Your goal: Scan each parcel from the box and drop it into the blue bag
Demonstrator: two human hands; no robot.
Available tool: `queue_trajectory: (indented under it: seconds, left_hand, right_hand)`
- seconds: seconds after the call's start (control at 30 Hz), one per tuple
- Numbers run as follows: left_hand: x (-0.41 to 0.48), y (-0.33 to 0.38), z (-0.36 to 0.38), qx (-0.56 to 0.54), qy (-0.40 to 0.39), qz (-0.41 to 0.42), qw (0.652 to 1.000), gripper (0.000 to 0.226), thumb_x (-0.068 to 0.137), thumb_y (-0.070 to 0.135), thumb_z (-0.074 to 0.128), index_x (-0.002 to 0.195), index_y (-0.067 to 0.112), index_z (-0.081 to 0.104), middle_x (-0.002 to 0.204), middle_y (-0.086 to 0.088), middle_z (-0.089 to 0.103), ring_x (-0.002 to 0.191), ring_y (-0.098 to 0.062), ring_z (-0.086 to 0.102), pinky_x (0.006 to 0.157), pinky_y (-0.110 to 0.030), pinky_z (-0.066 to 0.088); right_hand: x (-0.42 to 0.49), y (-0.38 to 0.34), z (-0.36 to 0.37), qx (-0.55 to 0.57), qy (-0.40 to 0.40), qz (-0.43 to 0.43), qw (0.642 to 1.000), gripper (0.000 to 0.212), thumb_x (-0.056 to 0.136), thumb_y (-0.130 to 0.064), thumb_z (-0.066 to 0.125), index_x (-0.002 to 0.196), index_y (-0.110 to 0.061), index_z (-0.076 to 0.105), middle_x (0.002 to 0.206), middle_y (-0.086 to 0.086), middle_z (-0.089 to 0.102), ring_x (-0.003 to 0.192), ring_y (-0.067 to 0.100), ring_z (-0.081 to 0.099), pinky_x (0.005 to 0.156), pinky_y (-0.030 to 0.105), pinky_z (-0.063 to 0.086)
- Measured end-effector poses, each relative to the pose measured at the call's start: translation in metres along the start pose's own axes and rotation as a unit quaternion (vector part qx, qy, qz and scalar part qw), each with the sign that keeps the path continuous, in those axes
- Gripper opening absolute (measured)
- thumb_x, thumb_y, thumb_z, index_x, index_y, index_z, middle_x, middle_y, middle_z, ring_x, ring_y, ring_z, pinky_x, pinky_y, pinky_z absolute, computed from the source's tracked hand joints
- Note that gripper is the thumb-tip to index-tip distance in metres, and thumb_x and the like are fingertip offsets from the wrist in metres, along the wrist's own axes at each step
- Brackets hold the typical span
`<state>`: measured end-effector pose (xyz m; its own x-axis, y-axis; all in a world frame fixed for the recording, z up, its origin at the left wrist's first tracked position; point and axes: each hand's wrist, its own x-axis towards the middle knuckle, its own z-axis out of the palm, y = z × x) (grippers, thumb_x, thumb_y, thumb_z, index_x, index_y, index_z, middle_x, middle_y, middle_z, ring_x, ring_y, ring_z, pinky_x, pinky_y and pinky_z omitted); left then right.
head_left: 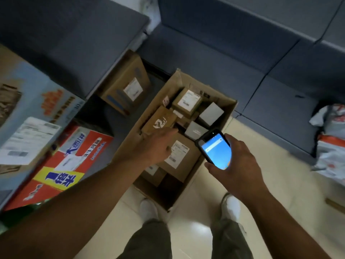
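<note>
Frame centre: open box (226,111) full of parcels (179,156). Left hand (158,144) hovers released above them; right hand (237,163) grasps scanner (214,149). Parcels look stiff, light cardboard; grip opposite side edges.

Little can be read. The red and white carton (61,163) at left carries large blue Chinese characters on a yellow patch and more across its white band, too blurred to make out. White shipping labels with barcodes sit on the brown parcels (179,156) in the open box (228,109), their print illegible. The handheld scanner (214,148) shows a blue screen with an unreadable white bar.
</note>
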<state>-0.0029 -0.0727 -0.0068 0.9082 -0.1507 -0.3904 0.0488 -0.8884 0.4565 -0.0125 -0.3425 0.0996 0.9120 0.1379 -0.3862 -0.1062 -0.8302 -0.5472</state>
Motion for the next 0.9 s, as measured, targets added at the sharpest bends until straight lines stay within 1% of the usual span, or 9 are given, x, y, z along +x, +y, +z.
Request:
queue_trajectory:
  seconds: [0.07, 0.23, 0.37, 0.4, 0.47, 0.6, 0.73, 0.83, 0.9]
  left_hand:
    - [0.027, -0.002, 0.025, 0.015, 0.001, 0.010, 1.000, 0.076, 0.092, 0.021, 0.069, 0.157, 0.034, 0.031, 0.159, 0.000, 0.042, 0.146, -0.021, 0.038, 0.113, -0.036, 0.032]
    - [0.094, -0.006, 0.086, 0.104, 0.001, 0.049, 0.993, 0.089, 0.086, 0.027, 0.074, 0.158, 0.033, 0.022, 0.164, -0.002, 0.029, 0.146, -0.025, 0.038, 0.109, -0.043, 0.045]
    - [0.142, -0.014, 0.123, 0.179, -0.008, 0.088, 0.980, 0.096, 0.083, 0.033, 0.077, 0.160, 0.029, 0.018, 0.166, -0.009, 0.024, 0.149, -0.033, 0.032, 0.113, -0.050, 0.042]
    - [0.152, -0.015, 0.132, 0.188, -0.014, 0.088, 0.978, 0.096, 0.084, 0.034, 0.077, 0.160, 0.030, 0.018, 0.166, -0.011, 0.024, 0.149, -0.035, 0.030, 0.113, -0.052, 0.041]
    - [0.171, -0.015, 0.151, 0.204, -0.033, 0.080, 0.975, 0.096, 0.085, 0.036, 0.076, 0.160, 0.031, 0.018, 0.166, -0.013, 0.022, 0.150, -0.039, 0.025, 0.114, -0.057, 0.038]
    - [0.208, -0.005, 0.187, 0.256, -0.066, 0.095, 0.960, 0.096, 0.087, 0.039, 0.075, 0.163, 0.030, 0.016, 0.169, -0.015, 0.016, 0.155, -0.038, 0.015, 0.120, -0.062, 0.025]
    - [0.233, 0.004, 0.212, 0.284, -0.084, 0.104, 0.949, 0.096, 0.086, 0.030, 0.078, 0.162, 0.028, 0.019, 0.169, -0.012, 0.018, 0.157, -0.036, 0.010, 0.119, -0.066, 0.025]
    - [0.245, 0.004, 0.221, 0.298, -0.083, 0.093, 0.947, 0.094, 0.088, 0.018, 0.075, 0.162, 0.027, 0.018, 0.170, -0.012, 0.016, 0.158, -0.034, 0.008, 0.121, -0.067, 0.018]
    - [0.254, 0.001, 0.226, 0.320, -0.085, 0.086, 0.940, 0.096, 0.088, 0.015, 0.074, 0.163, 0.027, 0.015, 0.171, -0.012, 0.015, 0.158, -0.034, 0.008, 0.121, -0.068, 0.016]
  right_hand:
    - [0.012, 0.017, 0.012, -0.002, 0.001, 0.006, 1.000, 0.089, 0.071, -0.048, 0.082, 0.145, -0.029, 0.037, 0.138, -0.007, 0.048, 0.116, 0.014, 0.049, 0.089, 0.027, 0.046]
    - [0.037, 0.061, 0.030, -0.012, 0.004, 0.018, 1.000, 0.087, 0.073, -0.049, 0.081, 0.145, -0.027, 0.037, 0.138, -0.007, 0.049, 0.116, 0.015, 0.050, 0.087, 0.022, 0.039]
    - [0.048, 0.095, 0.043, -0.012, 0.002, 0.032, 0.999, 0.088, 0.072, -0.046, 0.082, 0.145, -0.026, 0.038, 0.138, -0.006, 0.050, 0.116, 0.013, 0.049, 0.087, 0.018, 0.035]
    - [0.049, 0.104, 0.047, -0.012, -0.001, 0.033, 0.999, 0.088, 0.072, -0.046, 0.083, 0.145, -0.026, 0.038, 0.138, -0.006, 0.050, 0.113, 0.011, 0.048, 0.085, 0.016, 0.035]
    - [0.050, 0.121, 0.052, -0.012, -0.013, 0.031, 0.999, 0.090, 0.071, -0.047, 0.083, 0.146, -0.027, 0.036, 0.136, -0.008, 0.050, 0.106, 0.004, 0.042, 0.076, 0.004, 0.029]
    - [0.053, 0.147, 0.060, -0.014, -0.035, 0.041, 0.998, 0.091, 0.071, -0.049, 0.082, 0.146, -0.030, 0.033, 0.134, -0.012, 0.048, 0.100, -0.001, 0.035, 0.065, -0.002, 0.026]
    - [0.062, 0.165, 0.066, -0.021, -0.048, 0.039, 0.998, 0.091, 0.070, -0.049, 0.083, 0.145, -0.031, 0.034, 0.131, -0.015, 0.049, 0.097, -0.002, 0.035, 0.065, -0.006, 0.025]
    - [0.069, 0.174, 0.069, -0.025, -0.052, 0.035, 0.998, 0.093, 0.070, -0.053, 0.081, 0.146, -0.032, 0.032, 0.130, -0.016, 0.048, 0.097, -0.002, 0.036, 0.065, -0.003, 0.027]
    - [0.075, 0.179, 0.073, -0.025, -0.049, 0.033, 0.998, 0.093, 0.071, -0.055, 0.080, 0.146, -0.033, 0.030, 0.132, -0.017, 0.047, 0.098, -0.003, 0.035, 0.066, -0.003, 0.027]
